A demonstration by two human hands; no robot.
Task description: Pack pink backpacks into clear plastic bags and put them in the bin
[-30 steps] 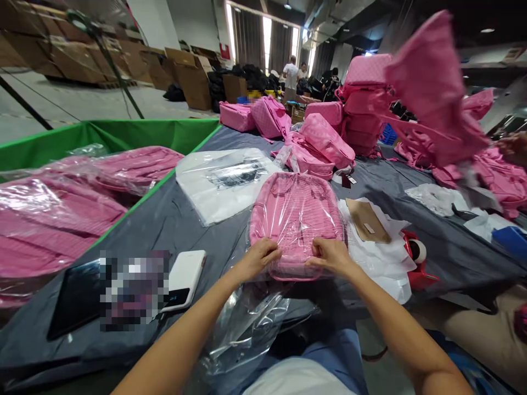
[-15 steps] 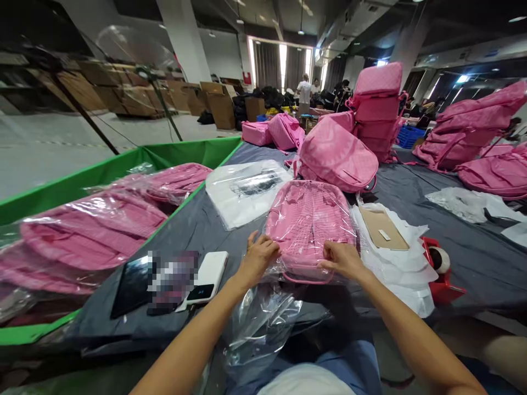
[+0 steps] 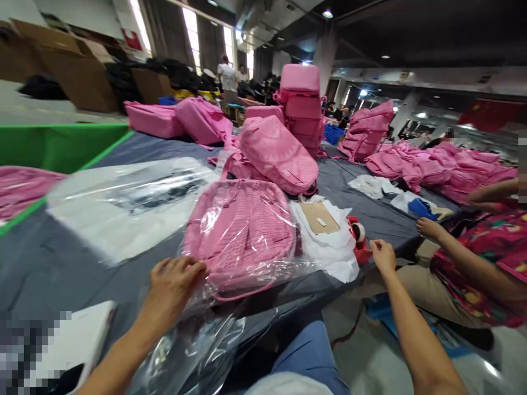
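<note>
**Right hand leaves the bagged backpack for the tape dispenser**

Since half a second ago the right hand [image 3: 382,255] has come off the near edge of the bagged pink backpack [image 3: 241,233] and swung out to the red tape dispenser [image 3: 359,241] at the table's right edge, and the view has turned right with it. Its fingers are curled at the dispenser's near side, apparently pinching at the tape end; blur keeps me from telling whether anything is caught between them.

That backpack lies flat on the grey table cover [image 3: 49,263], front up, inside a clear plastic bag [image 3: 263,269] whose open mouth trails off the near edge toward the person's lap. The left hand [image 3: 173,285] rests on the bag's near left corner, fingers loosely bent and pressing the film down rather than closed around it.

Judging by its slack shape, the pack is soft, light and probably empty; the film over it looks slippery and will crease or slide, so a hold at the bunched bag mouth or through the film onto the pack's bottom seam should be surer than on the smooth top.

Just right of it lies white paper with a brown card [image 3: 319,218]. Behind it, unbagged pink backpacks [image 3: 280,151] are piled. A co-worker's hand [image 3: 428,227] reaches in from the right.
</note>
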